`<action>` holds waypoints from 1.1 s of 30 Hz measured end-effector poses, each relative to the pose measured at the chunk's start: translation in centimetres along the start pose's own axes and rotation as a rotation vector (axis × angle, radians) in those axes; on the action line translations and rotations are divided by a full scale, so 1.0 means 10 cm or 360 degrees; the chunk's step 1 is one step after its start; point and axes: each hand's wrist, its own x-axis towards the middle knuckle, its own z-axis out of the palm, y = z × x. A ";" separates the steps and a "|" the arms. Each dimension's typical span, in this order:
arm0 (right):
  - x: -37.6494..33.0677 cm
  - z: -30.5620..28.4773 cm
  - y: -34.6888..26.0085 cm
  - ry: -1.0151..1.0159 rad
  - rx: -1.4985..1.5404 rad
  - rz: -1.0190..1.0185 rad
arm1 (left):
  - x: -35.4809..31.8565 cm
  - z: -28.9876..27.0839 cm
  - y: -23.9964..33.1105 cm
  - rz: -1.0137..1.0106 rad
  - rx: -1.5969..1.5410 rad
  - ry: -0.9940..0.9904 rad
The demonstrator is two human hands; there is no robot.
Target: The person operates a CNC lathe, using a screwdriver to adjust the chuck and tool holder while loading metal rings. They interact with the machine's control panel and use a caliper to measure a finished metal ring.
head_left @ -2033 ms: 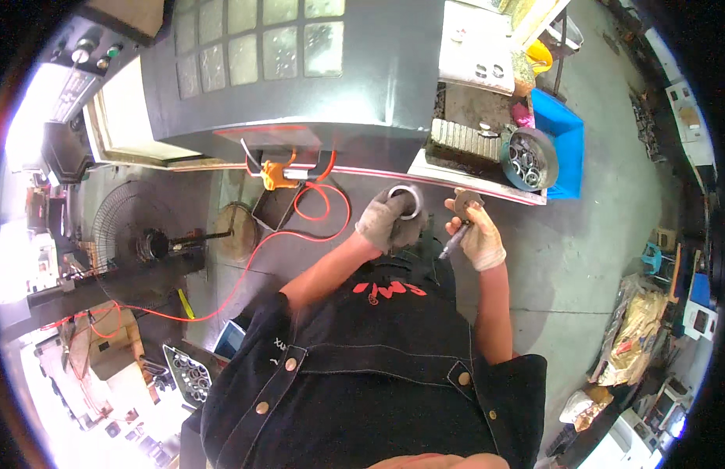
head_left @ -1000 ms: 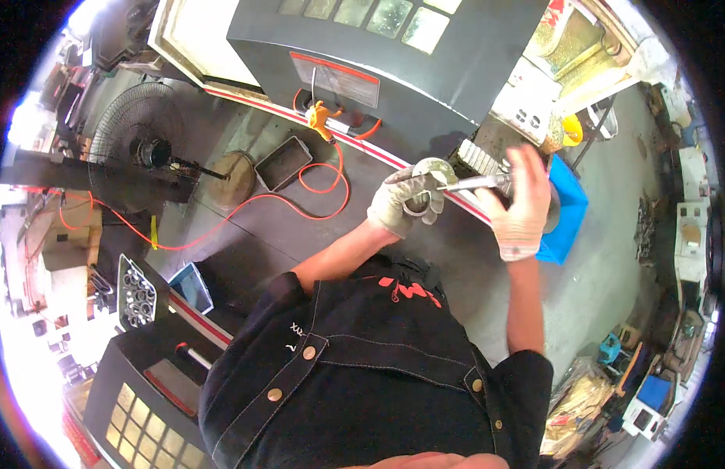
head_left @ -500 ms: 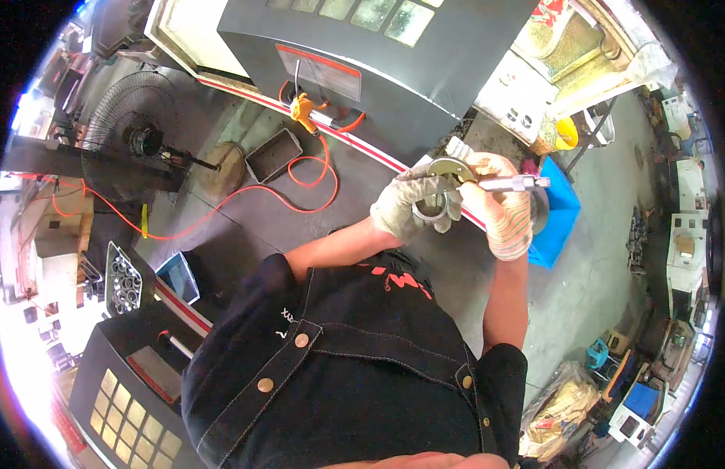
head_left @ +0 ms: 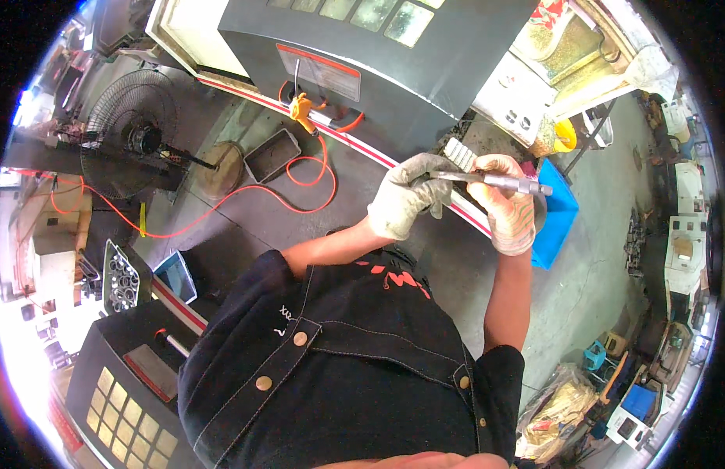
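My right hand, in a striped white work glove, is closed around an outside micrometer. Its silver barrel points right, and its frame is turned nearly edge-on toward the left hand. My left hand, in a greyish-white glove, is closed with its fingers curled at the tip of that frame. A small metal ring is in the left fingers, now almost wholly hidden by the glove. Both hands are raised in front of my body, close together.
A blue bin stands right of the hands. Beyond them is a dark machine cabinet with an orange-handled air gun and red hose. A grey tray and a fan stand left; a crate of metal rings lies lower left.
The micrometer has turned from showing its round frame to nearly edge-on. The metal ring, plainly seen before below the left fingers, is now covered by the left hand, which has rolled over.
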 end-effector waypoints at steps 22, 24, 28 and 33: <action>-0.17 -0.10 0.22 0.0184 0.0740 -0.0240 | -0.14 -0.11 -0.22 -0.0693 -0.0773 -0.0150; -0.19 -0.05 0.20 0.0177 0.0577 -0.0359 | -0.17 -0.11 -0.25 -0.0649 -0.0852 -0.0175; -0.17 0.07 0.08 0.0115 0.1062 -0.0081 | -0.22 -0.01 -0.30 -0.0766 -0.1120 -0.0121; -0.17 -0.15 0.33 0.0446 0.0546 -0.0183 | -0.25 0.03 -0.27 -0.0702 -0.1017 -0.0197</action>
